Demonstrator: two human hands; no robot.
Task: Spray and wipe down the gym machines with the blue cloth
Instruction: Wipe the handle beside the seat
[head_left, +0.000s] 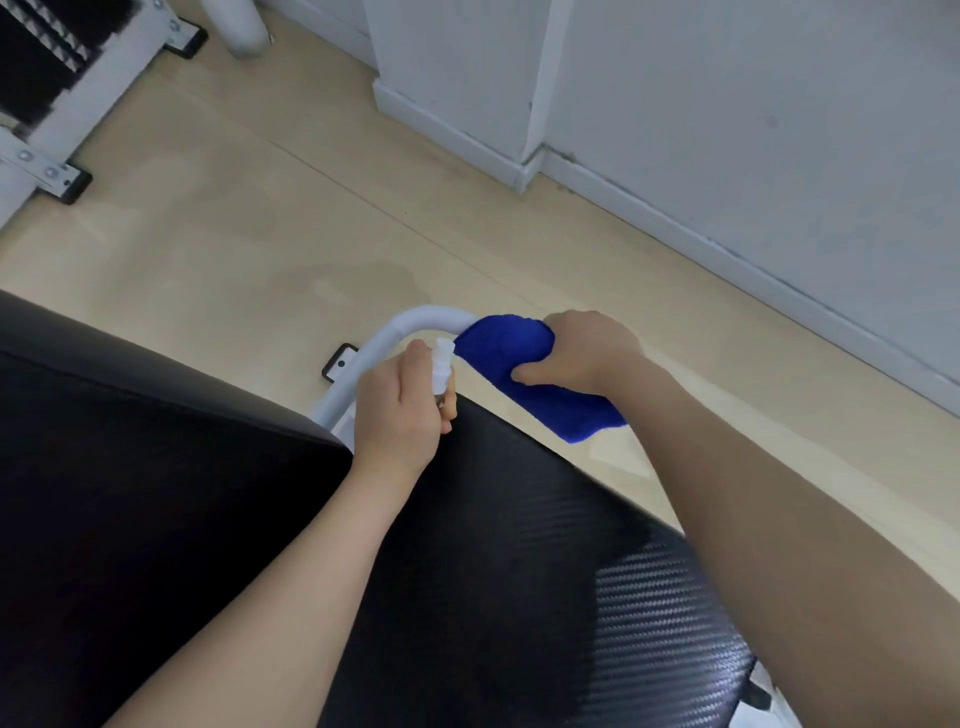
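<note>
blue cloth (511, 358) bunched under right hand (587, 351) fingers (524, 374), on bar (415, 319)

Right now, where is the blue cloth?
In the head view, right of centre, the fuzzy blue cloth is wrapped over the curved white metal tube, gripped by the right hand.

Pale wood-look floor (218, 244) is running diagonally, thin seams crossing it. White wall (753, 104) is meeting it at a white skirting board (727, 244); a boxed white column (457, 67) is projecting from the wall. Soft light is reflecting off the floor near a white pipe (239, 26) at top left.
</note>
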